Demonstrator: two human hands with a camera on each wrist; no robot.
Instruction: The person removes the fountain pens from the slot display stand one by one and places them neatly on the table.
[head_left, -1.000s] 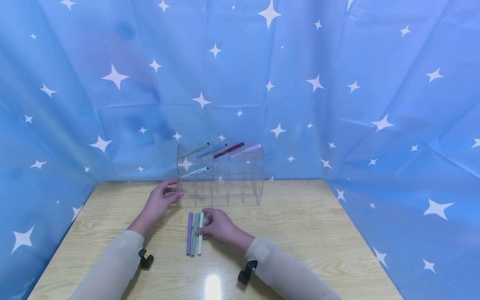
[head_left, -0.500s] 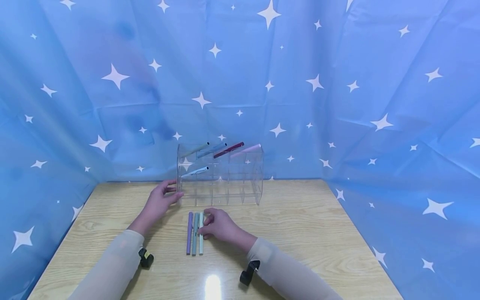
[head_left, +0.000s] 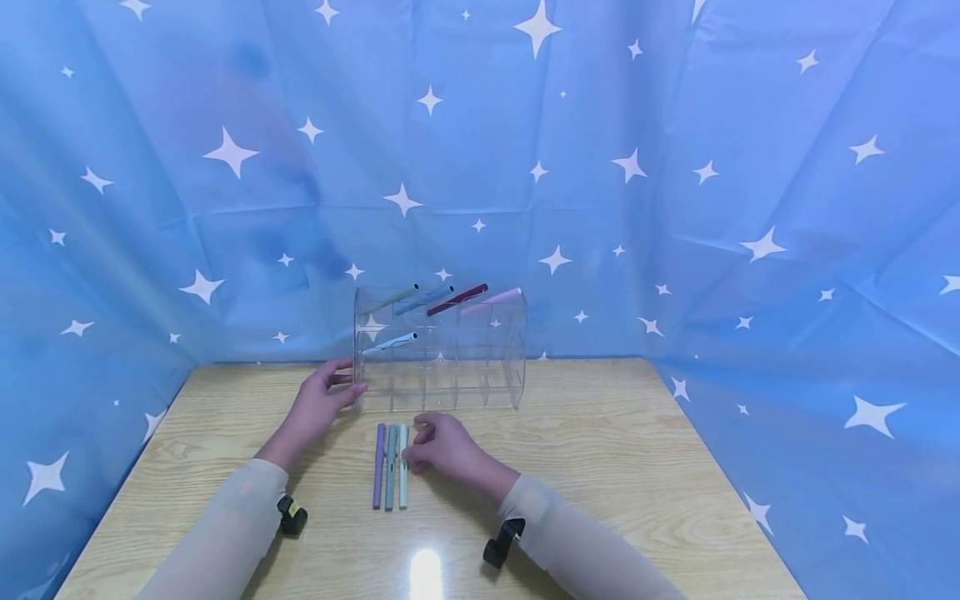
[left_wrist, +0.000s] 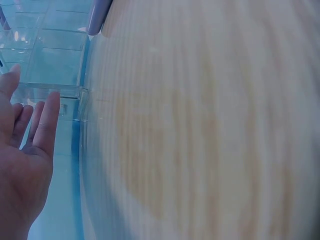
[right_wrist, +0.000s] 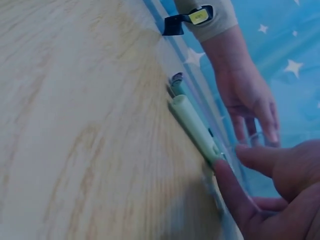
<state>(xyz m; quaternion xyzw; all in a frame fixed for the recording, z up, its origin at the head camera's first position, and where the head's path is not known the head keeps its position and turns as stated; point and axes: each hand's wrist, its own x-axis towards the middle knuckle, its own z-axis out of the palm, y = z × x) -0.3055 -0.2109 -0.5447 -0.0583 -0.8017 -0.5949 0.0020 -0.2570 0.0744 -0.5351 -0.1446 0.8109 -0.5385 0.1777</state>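
Note:
Three pens lie side by side on the table: a purple one, a teal one and a pale green one. Just right of the pale green pen is my right hand, fingers loosely bent with a gap to the thumb. In the right wrist view a fingertip touches or nearly touches this pen's far end. A clear compartment rack stands behind the pens. My left hand rests its fairly straight fingers against the rack's left side, thumb at the front edge.
Along the rack's top row lean an olive-green pen, a blue pen, a dark red pen and a lilac pen. Below them, at left, sits a light blue pen. A starred blue curtain hangs behind the wooden table.
My right hand has let go of the pale green pen and shifted slightly right. That pen and the teal one moved a little right. The left hand stays at the rack.

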